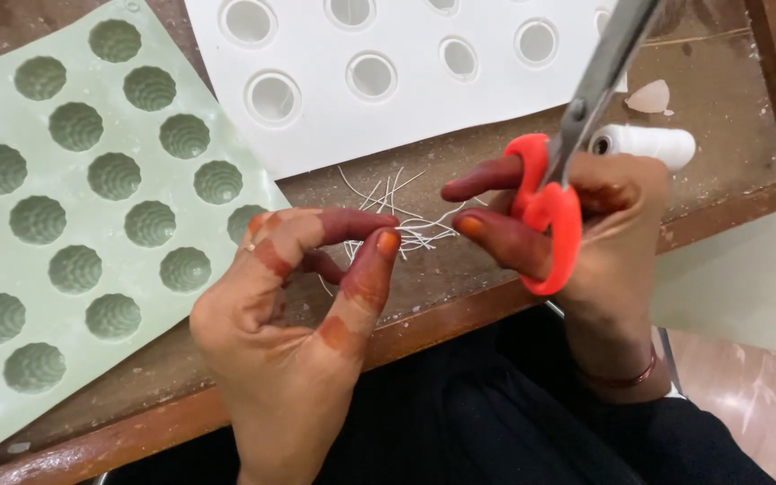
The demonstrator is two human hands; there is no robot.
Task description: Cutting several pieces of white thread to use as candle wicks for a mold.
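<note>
Here, right hand grips orange scissors, left hand pinching nearby

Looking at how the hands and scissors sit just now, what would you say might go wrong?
1. The right hand holds the scissors with blades raised, close to the left hand; its pinched fingertips could get nicked.
2. The cut thread pieces lie loose near the tray's wooden edge and might scatter off.
3. The thread spool lies on its side and may roll.
</note>
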